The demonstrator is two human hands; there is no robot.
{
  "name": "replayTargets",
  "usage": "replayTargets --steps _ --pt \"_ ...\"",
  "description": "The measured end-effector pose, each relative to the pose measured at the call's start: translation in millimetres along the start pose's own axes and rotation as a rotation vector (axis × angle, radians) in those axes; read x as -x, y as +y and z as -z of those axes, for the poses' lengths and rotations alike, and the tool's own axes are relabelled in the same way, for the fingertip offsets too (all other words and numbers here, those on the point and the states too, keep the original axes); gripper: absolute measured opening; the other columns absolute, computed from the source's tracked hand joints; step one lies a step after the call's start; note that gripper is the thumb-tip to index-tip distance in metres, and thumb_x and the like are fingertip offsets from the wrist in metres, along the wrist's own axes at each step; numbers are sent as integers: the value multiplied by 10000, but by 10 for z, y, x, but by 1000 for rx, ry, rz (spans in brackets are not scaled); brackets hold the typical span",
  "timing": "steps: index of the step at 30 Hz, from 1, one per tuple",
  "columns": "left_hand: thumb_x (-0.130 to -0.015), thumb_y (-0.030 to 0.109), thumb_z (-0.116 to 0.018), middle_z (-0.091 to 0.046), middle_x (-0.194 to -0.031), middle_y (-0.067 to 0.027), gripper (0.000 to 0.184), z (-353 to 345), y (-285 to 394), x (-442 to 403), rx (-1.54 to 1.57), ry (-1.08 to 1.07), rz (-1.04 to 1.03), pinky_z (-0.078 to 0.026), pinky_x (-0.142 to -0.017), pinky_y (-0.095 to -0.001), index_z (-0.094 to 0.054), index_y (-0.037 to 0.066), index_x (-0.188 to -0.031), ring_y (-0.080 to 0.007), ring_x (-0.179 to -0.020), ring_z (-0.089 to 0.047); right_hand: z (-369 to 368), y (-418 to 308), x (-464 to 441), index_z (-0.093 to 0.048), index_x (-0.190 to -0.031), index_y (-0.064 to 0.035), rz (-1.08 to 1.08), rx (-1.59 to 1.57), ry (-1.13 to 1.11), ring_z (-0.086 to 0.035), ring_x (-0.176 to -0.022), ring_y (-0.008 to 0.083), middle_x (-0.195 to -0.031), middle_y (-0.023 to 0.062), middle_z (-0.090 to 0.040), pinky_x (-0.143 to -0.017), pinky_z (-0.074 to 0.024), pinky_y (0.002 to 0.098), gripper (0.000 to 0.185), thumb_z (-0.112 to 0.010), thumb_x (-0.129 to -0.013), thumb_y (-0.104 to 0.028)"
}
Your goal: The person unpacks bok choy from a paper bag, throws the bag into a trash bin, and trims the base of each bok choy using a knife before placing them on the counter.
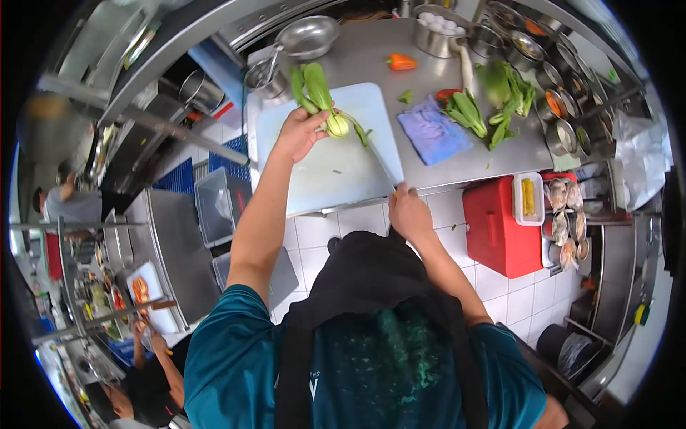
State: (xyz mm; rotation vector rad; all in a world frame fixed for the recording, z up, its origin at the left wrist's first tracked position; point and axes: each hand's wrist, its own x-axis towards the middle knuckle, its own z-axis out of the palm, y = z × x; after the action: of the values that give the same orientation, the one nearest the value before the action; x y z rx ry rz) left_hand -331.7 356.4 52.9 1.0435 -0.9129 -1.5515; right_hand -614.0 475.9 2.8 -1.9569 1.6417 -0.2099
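My left hand [301, 133] is closed around a head of bok choy [314, 89], held above the white cutting board [286, 179]. Its pale base points toward me and the green leaves point away. In my right hand [411, 214] is the handle of a kitchen knife [384, 164], whose blade reaches over the board's right part. Close to the knife tip, a loose green leaf stem [355, 129] hangs or lies beside the bok choy; I cannot tell if it is attached. A small dark scrap [336, 171] is on the board.
Right of the board lie a bluish cloth [434, 131], more bok choy [466, 114] and an orange pepper [401, 62]. A pot of eggs [437, 36] and several metal containers line the back and right. A red box [493, 229] stands below the counter. Other people work at left.
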Motion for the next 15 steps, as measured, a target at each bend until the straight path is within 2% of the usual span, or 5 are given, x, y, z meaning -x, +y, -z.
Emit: replayTargets --steps 5,7,8,10,15 --pt "-996 98 -622 -682 -1173 -98 306 220 -151 878 75 320 -141 -548 -860 -333 -593 2 -1286 -180 -1045 -660 -329 -322 -611 -514 -1242 26 109 132 168 -664 -969 459 -1122 290 -576 -825 -549 510 364 -585 -969 -205" --pt "-990 95 -632 -700 -1123 -90 253 363 -178 1157 57 367 -226 -535 -853 -321 -635 -8 -1220 -166 -1003 -662 -348 -574 -683 -550 -1218 9 262 329 492 -652 -999 411 -1225 246 -565 -847 -537 461 358 -609 -971 -242" --pt "-984 92 -641 -717 -1072 -81 207 430 -197 1308 22 384 -295 -523 -846 -310 -676 -18 -1155 -151 -960 -664 -292 -841 -650 -550 -1218 9 294 335 472 -652 -999 411 -1225 246 -565 -847 -537 461 358 -609 -971 -242" --pt "-981 78 -638 -727 -1022 -70 163 537 -175 1595 15 473 -330 -520 -828 -294 -702 -29 -1086 -138 -920 -660 -151 -1554 -529 -580 -1193 -9 521 -494 191 -657 -964 367 -1268 189 -582 -821 -530 432 350 -625 -975 -280" --pt "-983 46 -619 -716 -1029 -82 156 959 -275 2260 132 761 -495 -538 -833 -284 -677 -33 -1104 -145 -949 -664 -856 -2620 -537 -574 -1158 -7 781 -520 -184 -659 -952 397 -1117 212 -650 -811 -522 454 334 -614 -988 -292"
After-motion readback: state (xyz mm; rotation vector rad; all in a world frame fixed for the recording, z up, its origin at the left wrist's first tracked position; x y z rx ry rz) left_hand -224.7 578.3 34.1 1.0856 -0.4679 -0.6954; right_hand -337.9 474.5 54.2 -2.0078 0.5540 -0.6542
